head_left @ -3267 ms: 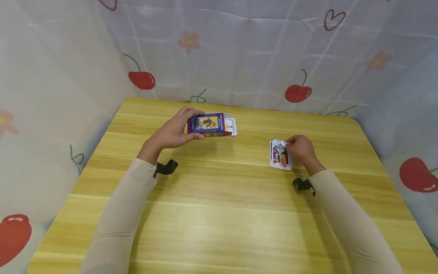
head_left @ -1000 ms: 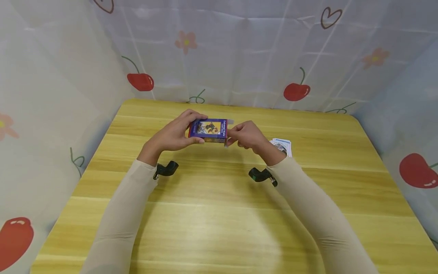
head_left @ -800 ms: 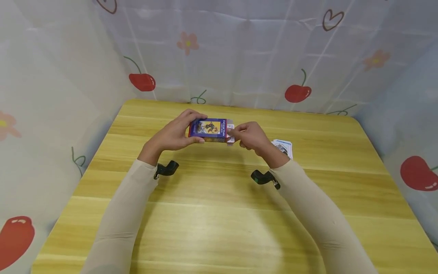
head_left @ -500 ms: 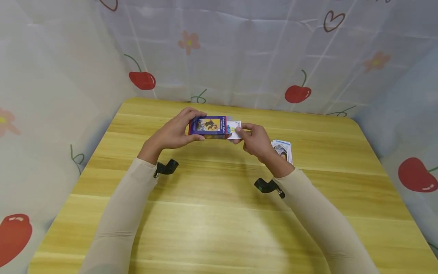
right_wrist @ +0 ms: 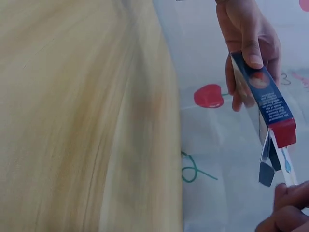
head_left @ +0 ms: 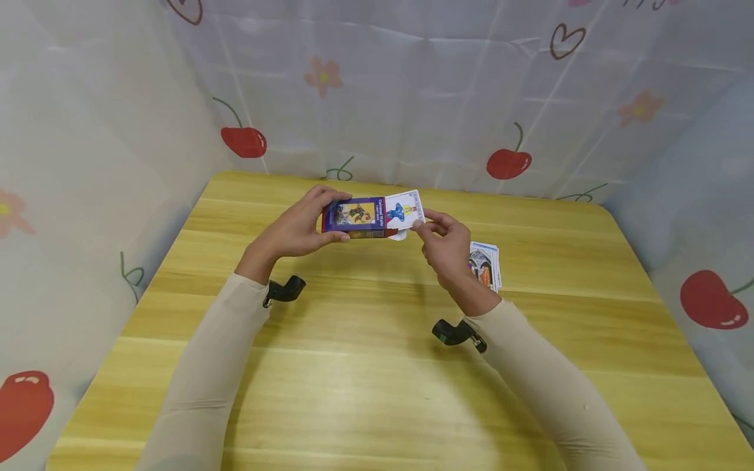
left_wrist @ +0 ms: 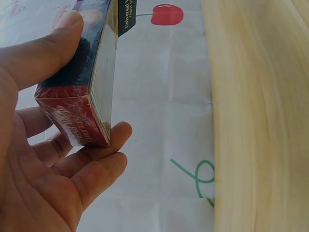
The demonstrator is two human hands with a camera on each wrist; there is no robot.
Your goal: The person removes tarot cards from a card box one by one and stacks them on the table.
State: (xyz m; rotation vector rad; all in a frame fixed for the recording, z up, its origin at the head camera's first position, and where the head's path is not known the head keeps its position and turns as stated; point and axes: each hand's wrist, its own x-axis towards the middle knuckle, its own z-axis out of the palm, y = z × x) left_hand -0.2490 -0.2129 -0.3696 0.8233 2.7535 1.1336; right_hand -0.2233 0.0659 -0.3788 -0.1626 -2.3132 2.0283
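My left hand (head_left: 300, 226) grips a blue and red tarot card box (head_left: 359, 217) by its left end, thumb on the near side, held above the table. From the box's right end a tarot card (head_left: 404, 210) with a blue figure sticks well out, slightly tilted. My right hand (head_left: 449, 247) pinches that card's outer corner between thumb and fingers. A small stack of tarot cards (head_left: 484, 267) lies face up on the table, partly hidden by my right hand. In the right wrist view the open box flap (right_wrist: 267, 171) hangs beside the card.
The wooden table (head_left: 353, 379) spreads below both arms, its far edge against a white cloth backdrop (head_left: 412, 118) printed with cherries, flowers and hearts. A black wrist camera (head_left: 287, 288) sits at the left wrist, another camera (head_left: 453, 332) at the right.
My right hand has gone from the card stack to the box's open end, then drawn a card out rightward. The left hand keeps holding the box in about the same place.
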